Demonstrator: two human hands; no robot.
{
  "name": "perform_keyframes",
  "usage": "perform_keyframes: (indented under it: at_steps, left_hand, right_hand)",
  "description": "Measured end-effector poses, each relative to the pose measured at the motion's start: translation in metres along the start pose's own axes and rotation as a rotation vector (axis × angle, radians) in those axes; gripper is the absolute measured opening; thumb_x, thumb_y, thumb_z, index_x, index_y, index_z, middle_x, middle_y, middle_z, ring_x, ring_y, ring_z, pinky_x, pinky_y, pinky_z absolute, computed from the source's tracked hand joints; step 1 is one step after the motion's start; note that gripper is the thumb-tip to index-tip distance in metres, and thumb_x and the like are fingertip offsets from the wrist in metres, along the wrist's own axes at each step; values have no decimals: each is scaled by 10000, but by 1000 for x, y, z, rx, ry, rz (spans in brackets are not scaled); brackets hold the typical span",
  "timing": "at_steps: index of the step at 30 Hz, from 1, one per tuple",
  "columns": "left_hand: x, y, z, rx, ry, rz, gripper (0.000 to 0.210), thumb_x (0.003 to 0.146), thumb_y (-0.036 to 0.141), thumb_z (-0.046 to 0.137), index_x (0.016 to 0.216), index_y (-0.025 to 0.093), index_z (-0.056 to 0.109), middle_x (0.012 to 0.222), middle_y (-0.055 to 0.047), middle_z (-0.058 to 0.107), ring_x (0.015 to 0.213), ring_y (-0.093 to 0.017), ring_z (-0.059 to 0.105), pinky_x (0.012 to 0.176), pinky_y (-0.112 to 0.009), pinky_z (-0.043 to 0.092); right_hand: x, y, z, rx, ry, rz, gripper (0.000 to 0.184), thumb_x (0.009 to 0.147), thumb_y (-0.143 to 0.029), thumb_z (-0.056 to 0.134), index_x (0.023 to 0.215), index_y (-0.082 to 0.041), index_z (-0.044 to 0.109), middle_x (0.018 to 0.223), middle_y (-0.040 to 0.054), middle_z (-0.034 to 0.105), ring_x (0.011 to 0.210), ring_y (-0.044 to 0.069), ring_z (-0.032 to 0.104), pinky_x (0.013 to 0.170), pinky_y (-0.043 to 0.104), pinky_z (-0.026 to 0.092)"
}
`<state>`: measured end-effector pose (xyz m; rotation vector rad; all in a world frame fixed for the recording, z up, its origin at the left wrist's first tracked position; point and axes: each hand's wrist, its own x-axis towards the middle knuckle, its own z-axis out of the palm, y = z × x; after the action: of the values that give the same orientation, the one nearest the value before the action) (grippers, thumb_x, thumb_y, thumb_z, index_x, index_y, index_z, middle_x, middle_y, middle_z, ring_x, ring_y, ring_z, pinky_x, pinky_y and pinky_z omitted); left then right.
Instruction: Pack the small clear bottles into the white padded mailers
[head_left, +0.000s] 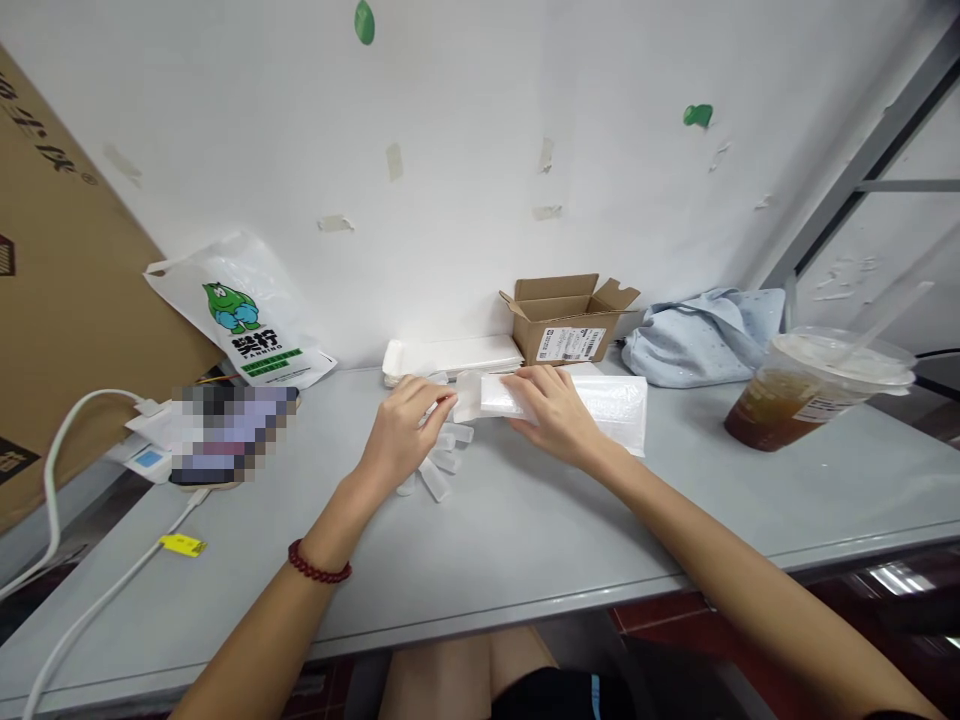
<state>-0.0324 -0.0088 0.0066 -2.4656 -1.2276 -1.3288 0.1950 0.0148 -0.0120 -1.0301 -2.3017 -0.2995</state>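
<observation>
White plastic is the story here: the left hand (401, 430) pinches the end of a slim white pouch (487, 397), fingers closed on its edge, while the right hand (551, 412) lies flat across it, palm down, pressing it to the grey counter (525, 520). The pouch sits mid-counter, partly over a bubble mailer (611, 408). Just under the left hand, a scatter of small clear caps (442, 462) lies loose on the counter, touching one another.

Risk, as I read it: those caps are round and unsecured, so a nudge from the left wrist could roll them toward the near edge. And watch the iced tea cup (814, 390) off to the right, lidded, straw in, brown drink roughly half up; a wide sweep of the right elbow could tip it.

Containers: the small cardboard box (566, 320) by the wall stands flaps open, its contents hidden from this angle. Beside it a flat white tray (450, 357), nothing visible on it. Far left, a printed carrier bag (244, 315) leans on the wall, contents unseen.
</observation>
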Motion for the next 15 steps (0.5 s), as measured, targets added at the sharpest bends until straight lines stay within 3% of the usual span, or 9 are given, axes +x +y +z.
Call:
perform_keyframes:
  at_steps: [5, 8, 12, 15]
  left_hand:
    - [0, 4, 5, -80, 62, 22, 144, 864, 180, 530, 833, 173, 670, 760, -40, 673, 735, -155, 558, 690, -285, 457]
    - [-1, 7, 8, -170, 35, -2, 154, 855, 183, 542, 887, 187, 692, 836, -47, 706, 806, -171, 585, 759, -311, 466]
    - [-2, 12, 6, -278, -84, -130, 225, 848, 185, 525, 980, 214, 704, 931, -44, 709, 892, -172, 596, 757, -285, 480]
    - [-1, 10, -1, -233, -4, -256, 219, 835, 201, 518, 928, 213, 716, 875, -29, 709, 833, -160, 591, 670, -250, 461]
  right_hand:
    - [-1, 2, 1, 59, 57, -18, 414, 793, -204, 564, 1197, -182, 474, 1104, 137, 551, 1024, 282, 500, 851, 423, 384]
    - [-1, 2, 2, 105, 78, -47, 421, 788, -220, 585, 1192, -177, 475, 1101, 134, 552, 1013, 273, 510, 842, 414, 401]
    - [-1, 0, 1, 136, 100, -81, 423, 785, -220, 587, 1192, -195, 470, 1096, 123, 554, 1011, 263, 517, 843, 413, 408]
    - [-1, 1, 0, 136, 128, -66, 412, 800, -242, 575, 1196, -199, 470, 1092, 123, 554, 1001, 267, 517, 835, 418, 413]
